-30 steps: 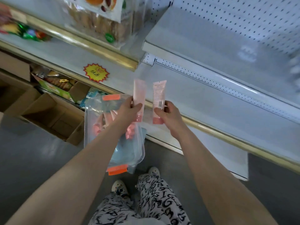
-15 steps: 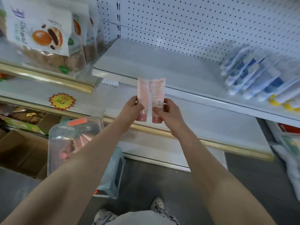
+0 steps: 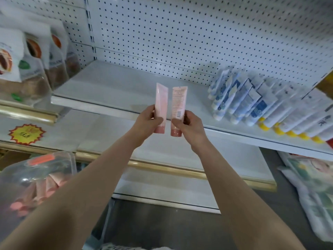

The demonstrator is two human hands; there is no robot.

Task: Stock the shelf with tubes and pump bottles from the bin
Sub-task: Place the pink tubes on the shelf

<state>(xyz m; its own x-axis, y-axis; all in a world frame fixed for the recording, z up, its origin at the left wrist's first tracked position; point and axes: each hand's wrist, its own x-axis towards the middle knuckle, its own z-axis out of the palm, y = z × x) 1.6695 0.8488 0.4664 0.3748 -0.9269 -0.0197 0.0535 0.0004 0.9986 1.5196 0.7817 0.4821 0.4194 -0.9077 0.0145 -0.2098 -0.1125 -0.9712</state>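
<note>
My left hand (image 3: 146, 121) grips a pink tube (image 3: 161, 103) near its cap, holding it upright. My right hand (image 3: 189, 126) pinches a second pink tube (image 3: 178, 103), barcode side toward me, also upright with its cap down. Both tubes hang side by side just in front of the white shelf (image 3: 111, 91), over its front edge. At the lower left stands the clear plastic bin (image 3: 36, 177) with orange latches, and several more pink tubes lie inside it.
A row of white and blue tubes with yellow caps (image 3: 261, 109) leans on the right part of the shelf. Snack bags (image 3: 32, 65) stand on the neighbouring shelf at left. A lower shelf with a gold rail (image 3: 162, 168) runs beneath. White plastic packages (image 3: 315, 195) lie at the right.
Both hands have risen with the tubes from above the bin to the white shelf's front edge. My view has tilted up, so the bin has slid to the lower left.
</note>
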